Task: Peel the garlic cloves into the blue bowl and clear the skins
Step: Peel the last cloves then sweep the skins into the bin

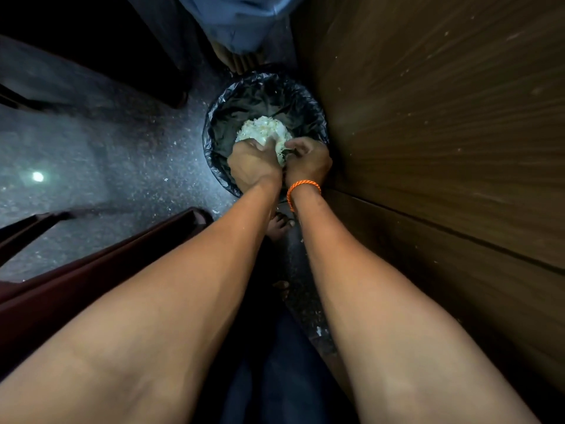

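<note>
I see both hands, left hand [252, 166] and right hand [308, 162], cupped together around the garlic skins [264, 128] over the lined bin [220, 123]; papery, featherlight, crushable stuff, best scooped from underneath.

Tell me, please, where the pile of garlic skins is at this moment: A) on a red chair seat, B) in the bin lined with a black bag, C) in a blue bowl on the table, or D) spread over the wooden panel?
B: the white garlic skins sit inside the black-lined bin on the floor, with the left hand and right hand both on the heap.
</note>
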`<state>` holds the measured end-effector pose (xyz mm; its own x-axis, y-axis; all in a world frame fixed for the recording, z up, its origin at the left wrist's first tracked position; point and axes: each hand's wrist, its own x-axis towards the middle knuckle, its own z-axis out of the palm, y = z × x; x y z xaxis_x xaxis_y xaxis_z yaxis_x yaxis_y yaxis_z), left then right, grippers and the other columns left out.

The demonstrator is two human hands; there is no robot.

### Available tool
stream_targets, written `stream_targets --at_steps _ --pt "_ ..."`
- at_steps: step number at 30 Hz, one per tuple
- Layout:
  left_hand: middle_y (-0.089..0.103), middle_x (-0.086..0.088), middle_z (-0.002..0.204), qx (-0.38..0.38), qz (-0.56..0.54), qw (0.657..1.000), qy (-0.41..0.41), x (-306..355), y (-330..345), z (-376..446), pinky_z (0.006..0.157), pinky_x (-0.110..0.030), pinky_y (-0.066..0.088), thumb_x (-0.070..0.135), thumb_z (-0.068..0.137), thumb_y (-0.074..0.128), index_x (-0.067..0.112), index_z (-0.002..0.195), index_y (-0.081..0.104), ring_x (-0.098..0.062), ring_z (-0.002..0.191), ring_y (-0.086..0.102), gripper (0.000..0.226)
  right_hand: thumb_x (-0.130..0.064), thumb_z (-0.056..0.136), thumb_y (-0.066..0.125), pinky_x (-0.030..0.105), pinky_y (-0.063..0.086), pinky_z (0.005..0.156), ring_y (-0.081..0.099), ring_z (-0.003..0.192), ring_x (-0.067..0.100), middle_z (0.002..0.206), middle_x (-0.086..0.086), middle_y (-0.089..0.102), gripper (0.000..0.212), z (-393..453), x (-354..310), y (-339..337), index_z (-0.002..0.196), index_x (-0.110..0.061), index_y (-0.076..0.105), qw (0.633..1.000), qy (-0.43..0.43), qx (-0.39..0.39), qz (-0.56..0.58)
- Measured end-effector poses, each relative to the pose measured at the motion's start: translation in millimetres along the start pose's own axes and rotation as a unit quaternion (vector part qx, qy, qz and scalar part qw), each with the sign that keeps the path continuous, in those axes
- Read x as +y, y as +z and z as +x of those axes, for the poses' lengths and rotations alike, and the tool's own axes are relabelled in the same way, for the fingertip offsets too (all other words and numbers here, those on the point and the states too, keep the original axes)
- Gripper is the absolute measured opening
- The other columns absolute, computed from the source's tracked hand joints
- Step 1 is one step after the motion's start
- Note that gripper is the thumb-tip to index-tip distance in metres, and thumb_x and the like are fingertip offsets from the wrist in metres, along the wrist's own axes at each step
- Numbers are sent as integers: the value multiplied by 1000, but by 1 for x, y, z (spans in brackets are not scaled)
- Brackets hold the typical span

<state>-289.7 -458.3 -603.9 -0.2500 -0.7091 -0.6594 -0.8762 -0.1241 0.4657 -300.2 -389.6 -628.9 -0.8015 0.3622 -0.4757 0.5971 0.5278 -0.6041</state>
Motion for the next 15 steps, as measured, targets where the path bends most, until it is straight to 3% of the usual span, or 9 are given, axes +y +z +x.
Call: stream_targets --at_steps 2,4,6,8,10,12,15 --pt "67 -5 80 -31 7 999 8 4 0 -5 67 -28 41 29 109 62 14 72 58 -26 76 64 41 13 77 62 35 62 74 73 74 19 81 7 77 30 -5 -8 -3 78 -12 78 1000 -8 -3 0" --pt "70 -3 86 -95 -7 995 19 5 -2 -9 65 -25 44 4 105 52 14 83 66 -23 82 68 28 4 80 73 31 52 62 64 61 18 68 7 73 16 -9 -15 -11 70 -8 75 1000 -23 11 -3" --pt "68 -1 78 -154 -16 987 30 6 -12 -13 55 -20 44 -13 93 46 16 82 68 -12 67 63 38 1 80 76 30 48 61 63 62 18 69 7 72 14 -14 -20 -17 68 -6 73 999 -38 16 -10" --pt "70 -1 87 -168 -54 984 24 8 -23 -19 57 -19 51 -18 90 45 13 97 73 -9 70 62 42 10 72 70 35 58 88 73 95 23 102 11 78 26 -19 -25 -21 84 -11 78 998 -36 -38 26" --pt "76 -1 104 -173 -128 977 -6 12 -34 -26 87 -31 65 -11 97 49 11 114 73 -15 91 73 36 15 72 66 39 49 113 65 127 26 130 14 72 44 -27 -30 -28 104 -11 78 997 -23 -60 41" --pt "81 -8 107 -180 -161 970 -8 15 -44 -38 99 -51 63 1 100 56 13 107 76 -28 103 78 24 15 79 64 42 53 110 68 122 24 123 10 75 39 -43 -44 -44 108 -8 77 995 -25 -58 79" --pt "82 -8 93 -179 -124 975 49 27 -67 -72 88 -54 66 12 99 57 19 89 78 -31 91 80 24 11 89 60 34 63 88 75 93 16 99 5 77 27 -78 -69 -81 102 -7 76 988 -37 -55 142"
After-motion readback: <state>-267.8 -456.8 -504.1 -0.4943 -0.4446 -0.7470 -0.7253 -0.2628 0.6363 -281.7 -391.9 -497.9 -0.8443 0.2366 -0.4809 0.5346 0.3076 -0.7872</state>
